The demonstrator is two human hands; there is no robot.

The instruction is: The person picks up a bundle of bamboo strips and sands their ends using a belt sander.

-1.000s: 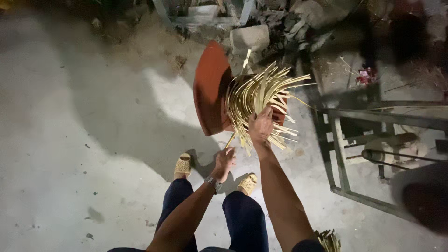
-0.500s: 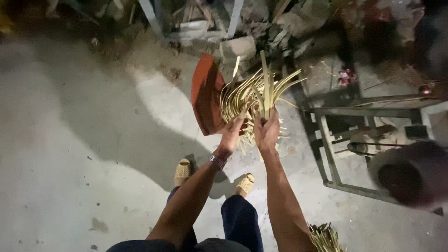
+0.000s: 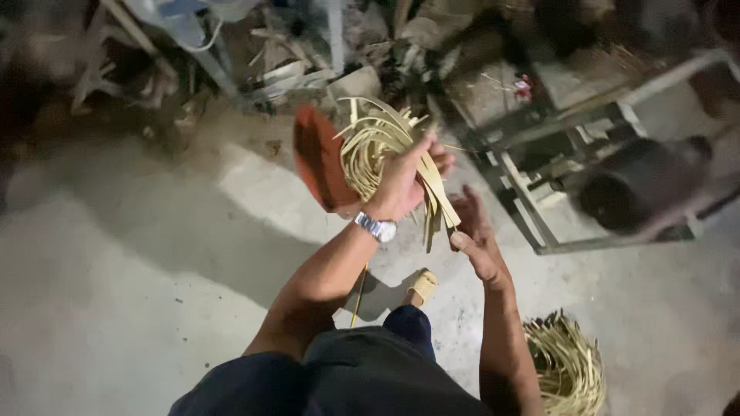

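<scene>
the left hand [image 3: 401, 181] is closing its grip around a curled bundle of pale yellow bamboo strips [image 3: 378, 146], while the right hand [image 3: 474, 231] is pinching the strip ends just below it. another heap of the strips [image 3: 566, 366] is lying on the grey concrete floor [image 3: 139, 293], well below the bundle; a metal frame [image 3: 539, 154] is standing to its right.

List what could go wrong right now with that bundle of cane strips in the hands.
1. The left hand grips the pale strip bundle at one spot only, and the curved ends fan out loose; some strips could slip free or spring apart.
2. The right hand pinches the lower strip ends by its fingertips; thin edges may nick fingers.
3. The metal frame stands close on the right, so swinging strips might snag on it.
</scene>
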